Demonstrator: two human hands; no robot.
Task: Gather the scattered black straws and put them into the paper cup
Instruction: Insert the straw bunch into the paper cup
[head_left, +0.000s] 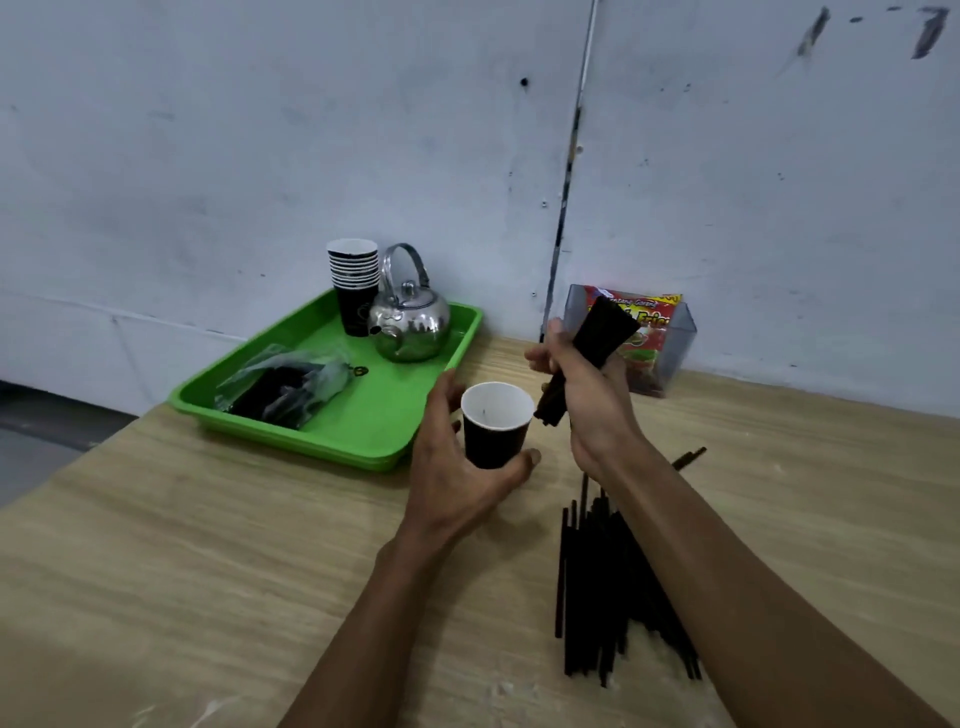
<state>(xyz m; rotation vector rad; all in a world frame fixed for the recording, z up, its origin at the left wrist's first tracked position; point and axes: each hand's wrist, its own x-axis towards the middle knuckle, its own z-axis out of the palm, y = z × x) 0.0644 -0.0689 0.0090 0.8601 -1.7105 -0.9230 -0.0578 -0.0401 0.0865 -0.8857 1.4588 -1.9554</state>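
The near left of the wooden table (156, 545) lies bare right up to its slanted left edge. Farther back, a green tray (374, 415) sits by the wall, holding a clear bag of dark straws (285, 387), a stack of paper cups (353, 280) and a steel kettle (410, 322). Just right of the tray's near corner, the left hand (457, 467) wraps its fingers around the paper cup (496, 426), which stands upright and open. Beside it the right hand (587, 395) clenches a bundle of black straws (597, 343), tilted, lower ends just beside the cup's rim. Behind it, against the wall, a clear holder (675, 338) contains a snack packet (639, 332). More loose black straws (597, 587) lie on the table under the right forearm, near the front.
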